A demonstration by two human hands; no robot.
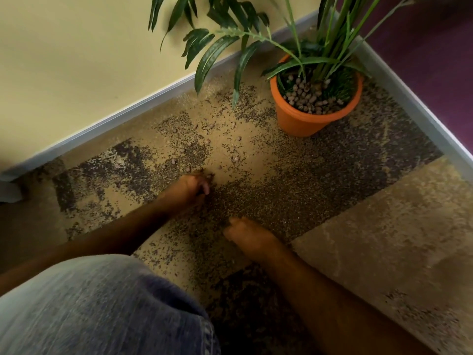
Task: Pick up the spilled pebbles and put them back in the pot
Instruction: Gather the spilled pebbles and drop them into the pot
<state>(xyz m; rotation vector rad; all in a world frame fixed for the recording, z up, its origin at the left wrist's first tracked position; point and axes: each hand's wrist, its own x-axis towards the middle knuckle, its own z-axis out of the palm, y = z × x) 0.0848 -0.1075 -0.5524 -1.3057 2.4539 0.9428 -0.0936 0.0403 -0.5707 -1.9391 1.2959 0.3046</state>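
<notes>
Left hand curled over pebbles left of pot, apparently pinching one. Right hand loosely curled; contents unclear. Gather several per trip, then drop into pot.

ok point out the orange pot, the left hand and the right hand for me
orange pot [302,121]: head view, on its outer wall below the rim
left hand [193,187]: head view, on the back of the hand
right hand [249,235]: head view, on the back of the hand
</notes>
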